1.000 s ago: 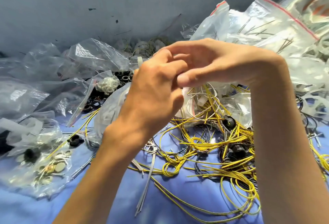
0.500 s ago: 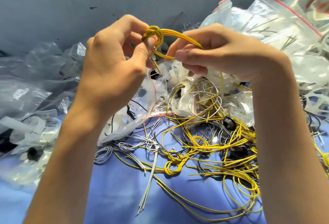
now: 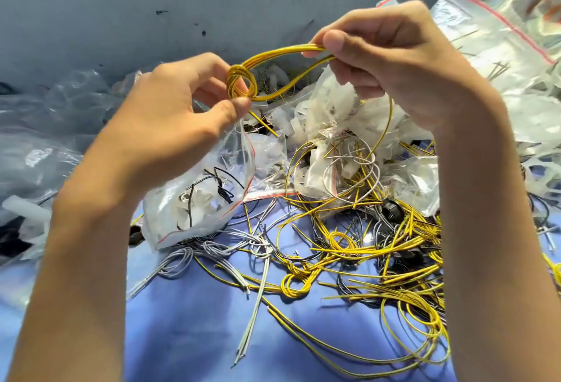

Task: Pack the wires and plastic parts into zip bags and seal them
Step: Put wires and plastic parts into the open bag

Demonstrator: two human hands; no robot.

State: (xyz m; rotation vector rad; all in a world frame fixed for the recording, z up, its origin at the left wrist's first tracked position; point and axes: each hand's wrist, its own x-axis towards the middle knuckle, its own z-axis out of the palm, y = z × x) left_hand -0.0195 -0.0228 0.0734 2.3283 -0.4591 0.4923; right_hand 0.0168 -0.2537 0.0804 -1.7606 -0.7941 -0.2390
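A bundle of yellow wires (image 3: 274, 57) is stretched in the air between both hands. My left hand (image 3: 170, 117) pinches its small knotted coil with thumb and fingers. My right hand (image 3: 391, 57) pinches the other end of the bundle, and a single yellow strand hangs down from it. Below my left hand lies a clear zip bag (image 3: 197, 196) with a red seal line, holding white plastic parts and a black wire. Loose yellow wires (image 3: 364, 248) and grey wires (image 3: 230, 248) sprawl over the blue cloth (image 3: 188, 315).
Crumpled clear bags (image 3: 39, 151) pile up at the left. Filled zip bags with red seals (image 3: 498, 26) stack at the right. White plastic strips (image 3: 328, 114) and black round parts (image 3: 391, 208) lie among the wires. A grey wall (image 3: 151, 2) rises behind.
Both hands have risen from the pile with the yellow bundle and moved apart, drawing it out between them. The zip bag below my left hand is now uncovered.
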